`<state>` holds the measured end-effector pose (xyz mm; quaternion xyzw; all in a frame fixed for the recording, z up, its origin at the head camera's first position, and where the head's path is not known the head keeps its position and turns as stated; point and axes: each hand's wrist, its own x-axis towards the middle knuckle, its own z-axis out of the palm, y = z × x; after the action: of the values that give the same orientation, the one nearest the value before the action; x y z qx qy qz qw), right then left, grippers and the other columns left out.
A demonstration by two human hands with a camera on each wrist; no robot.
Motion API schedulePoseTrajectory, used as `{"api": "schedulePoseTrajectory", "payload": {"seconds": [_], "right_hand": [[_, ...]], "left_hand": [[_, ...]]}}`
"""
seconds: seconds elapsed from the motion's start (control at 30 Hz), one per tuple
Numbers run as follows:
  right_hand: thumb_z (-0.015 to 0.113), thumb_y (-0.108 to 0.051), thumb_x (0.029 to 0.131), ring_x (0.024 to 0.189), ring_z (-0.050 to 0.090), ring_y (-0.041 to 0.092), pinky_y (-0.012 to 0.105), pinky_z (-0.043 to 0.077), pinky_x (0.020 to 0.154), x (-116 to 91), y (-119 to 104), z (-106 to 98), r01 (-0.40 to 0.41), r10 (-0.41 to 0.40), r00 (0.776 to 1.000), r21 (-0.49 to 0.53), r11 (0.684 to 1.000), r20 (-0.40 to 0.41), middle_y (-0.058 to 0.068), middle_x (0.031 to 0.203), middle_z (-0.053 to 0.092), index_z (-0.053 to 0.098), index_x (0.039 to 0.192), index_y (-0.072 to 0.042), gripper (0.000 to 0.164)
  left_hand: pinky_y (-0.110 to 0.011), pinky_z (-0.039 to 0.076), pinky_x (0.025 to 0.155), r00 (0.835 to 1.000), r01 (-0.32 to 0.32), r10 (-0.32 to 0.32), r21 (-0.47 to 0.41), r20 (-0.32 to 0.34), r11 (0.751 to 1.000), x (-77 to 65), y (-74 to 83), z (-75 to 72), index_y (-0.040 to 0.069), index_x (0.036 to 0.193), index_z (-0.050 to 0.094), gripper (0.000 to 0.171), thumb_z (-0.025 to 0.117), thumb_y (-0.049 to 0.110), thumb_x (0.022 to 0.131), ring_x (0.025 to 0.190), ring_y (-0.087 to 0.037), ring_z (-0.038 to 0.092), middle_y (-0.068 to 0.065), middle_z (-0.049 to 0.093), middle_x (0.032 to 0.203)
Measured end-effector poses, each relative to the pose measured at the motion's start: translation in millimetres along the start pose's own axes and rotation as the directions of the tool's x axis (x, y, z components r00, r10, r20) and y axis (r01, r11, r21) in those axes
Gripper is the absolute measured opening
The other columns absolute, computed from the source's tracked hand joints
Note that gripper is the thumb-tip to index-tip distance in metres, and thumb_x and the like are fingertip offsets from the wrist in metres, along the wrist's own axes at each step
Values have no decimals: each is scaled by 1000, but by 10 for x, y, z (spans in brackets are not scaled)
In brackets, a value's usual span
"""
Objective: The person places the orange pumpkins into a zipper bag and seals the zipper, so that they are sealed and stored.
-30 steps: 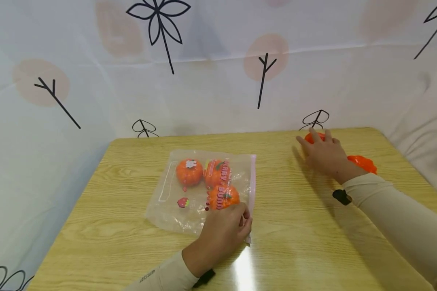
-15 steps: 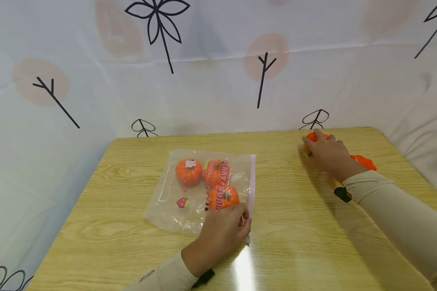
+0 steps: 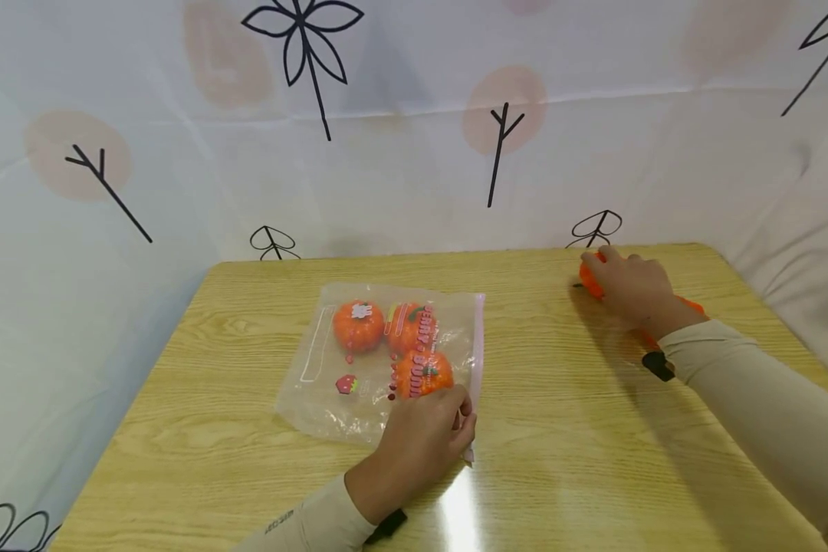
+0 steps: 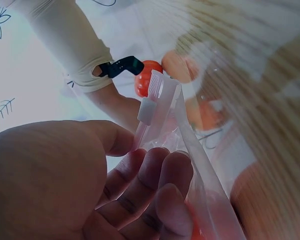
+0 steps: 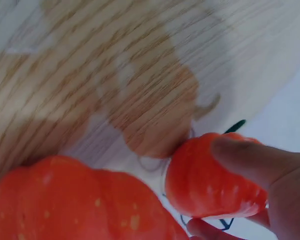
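On the table lies a clear zip bag (image 3: 317, 406) with printed pink lettering and a pink zip edge. Three small orange toy pumpkins (image 3: 359, 330) show through its film. My left hand (image 3: 417, 441) pinches the near end of the zip edge, close to a white slider (image 4: 146, 111) in the left wrist view. At the far right, my right hand (image 3: 636, 287) grips a small orange pumpkin (image 5: 205, 177) with thumb and fingers around its ribbed sides. Its green stem points sideways. Another orange pumpkin (image 5: 75, 205) sits close by, partly hidden by the right hand in the head view.
The wooden table (image 3: 207, 383) ends at a white fabric backdrop (image 3: 400, 184) printed with leaves and twigs. This cloth rises directly behind the table's back edge and along its sides.
The right hand has closed around the far pumpkin and tipped it, so its stem now points left. The right hand has shifted slightly right; the left hand and bag have stayed put.
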<state>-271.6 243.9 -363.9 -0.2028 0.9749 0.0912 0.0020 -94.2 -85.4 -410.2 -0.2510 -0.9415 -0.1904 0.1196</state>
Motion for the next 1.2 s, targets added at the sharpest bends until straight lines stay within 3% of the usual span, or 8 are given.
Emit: {"api": "schedulePoseTrajectory", "payload": {"seconds": [0.1,0.2,0.47,0.83,0.97,1.2], "right_hand": [[78,-14,85,77,58,42,46,49,52,-24,-22,1,3,-1,999,54,999,-33,35,133,42,34,148,1,78],[76,-14,87,71,58,39,40,47,47,-59,-83,13,4,5,998,132,991,-63,34,133,40,33,150,-1,77],[76,-30,88,67,59,34,41,51,51,-176,-316,39,-16,48,994,297,955,-98,30,138,36,34,150,-5,79],[77,-29,86,60,53,21,27,43,48,-404,-640,-26,-13,58,993,398,917,-100,26,144,37,35,150,-9,79],[79,-30,85,62,53,20,26,44,48,-473,-743,-19,8,39,994,420,907,-104,24,144,39,37,150,-10,80],[80,-32,83,84,63,29,31,54,58,-552,-946,-20,43,3,995,439,898,-103,22,146,40,39,150,-12,80]], "left_hand": [[-17,29,53,1000,-6,6,6,-1,1000,5,2,3,21,85,63,11,69,28,90,54,6,38,17,48,63],[-17,28,52,1000,-11,11,8,-3,1000,9,3,3,21,85,63,11,69,28,91,54,6,38,17,49,63],[-17,28,50,1000,5,-5,-3,13,1000,4,1,11,21,84,63,11,68,28,91,54,5,38,17,47,62],[-17,27,51,1000,8,-8,-2,0,1000,4,5,14,21,83,62,11,69,26,90,53,5,37,16,45,62],[-18,27,51,1000,3,-3,-2,-11,1000,10,10,13,22,82,62,11,69,25,89,53,5,37,16,45,62],[-17,26,50,1000,5,-5,-3,-23,1000,11,13,11,22,82,61,11,69,25,88,53,5,37,16,45,61]]}}
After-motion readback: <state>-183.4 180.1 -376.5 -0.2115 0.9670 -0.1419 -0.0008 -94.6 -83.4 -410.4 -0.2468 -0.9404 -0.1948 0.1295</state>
